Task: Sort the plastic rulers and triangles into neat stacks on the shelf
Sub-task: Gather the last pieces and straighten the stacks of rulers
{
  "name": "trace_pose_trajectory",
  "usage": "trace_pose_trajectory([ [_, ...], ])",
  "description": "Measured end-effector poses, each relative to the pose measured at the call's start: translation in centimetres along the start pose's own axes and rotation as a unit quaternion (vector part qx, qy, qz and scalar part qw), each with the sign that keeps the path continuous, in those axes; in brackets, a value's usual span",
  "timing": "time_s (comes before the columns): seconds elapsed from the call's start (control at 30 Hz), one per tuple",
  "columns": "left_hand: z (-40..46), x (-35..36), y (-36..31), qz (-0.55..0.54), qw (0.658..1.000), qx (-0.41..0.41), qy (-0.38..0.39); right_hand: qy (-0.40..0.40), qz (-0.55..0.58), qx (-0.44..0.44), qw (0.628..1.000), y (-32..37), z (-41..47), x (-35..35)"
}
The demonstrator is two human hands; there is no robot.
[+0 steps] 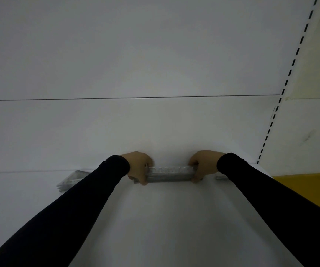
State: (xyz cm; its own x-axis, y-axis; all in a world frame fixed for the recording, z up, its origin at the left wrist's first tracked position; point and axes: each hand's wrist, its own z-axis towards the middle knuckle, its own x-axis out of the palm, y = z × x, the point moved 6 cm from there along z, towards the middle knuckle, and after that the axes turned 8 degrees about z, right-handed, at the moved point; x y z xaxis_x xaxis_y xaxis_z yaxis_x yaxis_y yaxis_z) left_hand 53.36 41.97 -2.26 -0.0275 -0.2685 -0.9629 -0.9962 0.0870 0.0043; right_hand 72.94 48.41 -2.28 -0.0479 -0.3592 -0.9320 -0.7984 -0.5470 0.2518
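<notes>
**Ruler stack held at both ends on the shelf**

A stack of clear plastic rulers [169, 174] is seen just below the centre of the frame, lying crosswise on the white shelf [155, 218]. Its left end is gripped by the left hand [138, 166], fingers curled round it; its right end is gripped likewise by the right hand [203, 164]. Both arms are covered by black sleeves [78, 205]. A pile of clear triangles [71, 180] is partly hidden behind the left sleeve, at lower left. A slotted upright [290, 70] is seen at right.
</notes>
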Motion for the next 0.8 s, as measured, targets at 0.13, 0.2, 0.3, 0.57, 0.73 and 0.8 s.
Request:
trace_pose_trajectory([
  [0.13,-0.5,-0.6,0.0,-0.047,0.999,0.005,-0.006,0.000,0.036,-0.002,0.999,-0.9,-0.4,-0.6],
  [0.2,-0.5,-0.6,0.1,-0.049,0.999,0.000,-0.006,-0.003,0.034,-0.003,0.999,-1.0,-0.4,-0.7],
  [0.3,-0.4,-0.5,0.2,-0.050,0.999,-0.011,-0.015,-0.005,0.035,0.000,0.999,-1.0,-0.4,-0.6],
  [0.57,-0.5,-0.4,0.1,-0.040,0.999,-0.015,-0.018,-0.001,0.046,0.004,0.999,-1.1,-0.2,-0.4],
  [0.73,-0.8,-0.3,0.2,0.029,0.999,-0.002,-0.032,-0.023,-0.020,0.005,1.000,-1.1,-0.2,-0.2],
  [0.8,-0.8,-0.3,0.1,0.046,0.998,0.001,-0.040,-0.028,-0.026,0.000,0.999,-1.0,-0.2,-0.1],
])
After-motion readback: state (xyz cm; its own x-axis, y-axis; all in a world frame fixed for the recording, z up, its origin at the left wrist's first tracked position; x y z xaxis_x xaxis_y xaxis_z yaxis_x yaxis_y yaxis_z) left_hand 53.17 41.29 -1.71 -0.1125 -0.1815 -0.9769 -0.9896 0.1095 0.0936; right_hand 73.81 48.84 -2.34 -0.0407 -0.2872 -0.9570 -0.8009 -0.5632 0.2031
